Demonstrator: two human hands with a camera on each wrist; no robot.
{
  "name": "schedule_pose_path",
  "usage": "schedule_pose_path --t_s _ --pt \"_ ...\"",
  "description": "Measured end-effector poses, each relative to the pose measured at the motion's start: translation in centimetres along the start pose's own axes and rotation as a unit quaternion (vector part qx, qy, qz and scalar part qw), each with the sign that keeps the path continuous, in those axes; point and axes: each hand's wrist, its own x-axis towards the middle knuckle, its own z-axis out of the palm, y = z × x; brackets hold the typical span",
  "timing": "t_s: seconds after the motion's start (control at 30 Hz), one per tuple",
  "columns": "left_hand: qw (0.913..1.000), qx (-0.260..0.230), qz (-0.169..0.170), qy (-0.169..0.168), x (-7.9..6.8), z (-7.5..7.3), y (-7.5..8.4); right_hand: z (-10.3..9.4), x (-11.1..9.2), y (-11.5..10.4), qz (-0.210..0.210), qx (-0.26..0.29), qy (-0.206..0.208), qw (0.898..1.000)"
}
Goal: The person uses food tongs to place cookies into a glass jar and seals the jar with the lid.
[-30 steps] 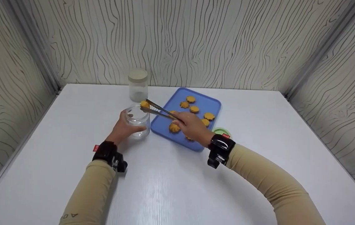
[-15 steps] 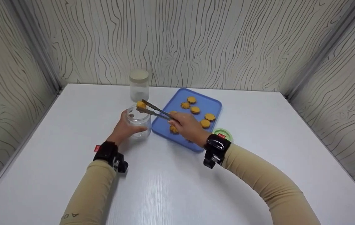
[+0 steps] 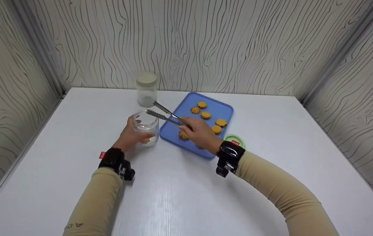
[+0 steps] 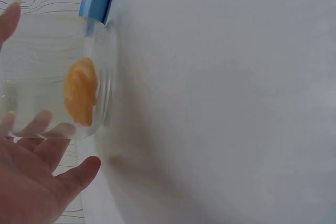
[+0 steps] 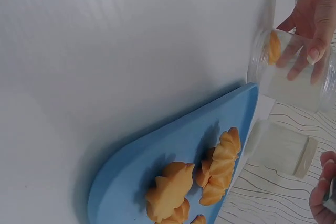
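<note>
My left hand [image 3: 130, 135] grips a clear jar [image 3: 154, 129], its mouth uncovered, standing on the white table. A golden cookie [image 4: 81, 92] lies at the jar's bottom in the left wrist view. In my right hand [image 3: 203, 134] is a pair of metal tongs [image 3: 160, 116], tips spread above the jar's mouth with nothing between them. Under that hand lies a blue tray [image 3: 218, 109] with several flower-shaped cookies [image 3: 220, 122]; the hand hides part of it.
Behind the held jar stands a second clear jar [image 3: 146, 95] with a pale lid. A round green lid [image 3: 239, 139] lies at the tray's right edge, partly covered by the right wrist. Patterned walls [image 3: 206, 46] close off the back and sides.
The cookie that was between the tong tips has dropped into the jar. The tong tips have spread apart. My left hand keeps its place on the jar.
</note>
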Motion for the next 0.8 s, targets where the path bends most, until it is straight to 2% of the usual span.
schedule_pose_path --t_s 0.33,0.5,0.63,0.8 --pt "0.9999 -0.016 -0.001 -0.005 0.3 0.0 0.0 -1.1 -1.2 1.4 -0.002 -0.007 0.007 1.0" --pt "0.9998 -0.01 -0.015 0.006 0.3 -0.1 0.2 -1.7 -1.9 2.1 0.005 -0.011 0.011 1.0" --pt "0.9997 0.0 -0.023 0.011 0.6 -0.1 0.5 -2.1 -2.5 2.7 0.013 -0.001 0.012 1.0" --pt "0.9998 0.003 -0.018 0.001 0.5 -0.1 0.9 -2.5 -3.2 3.4 0.035 0.009 0.012 0.999"
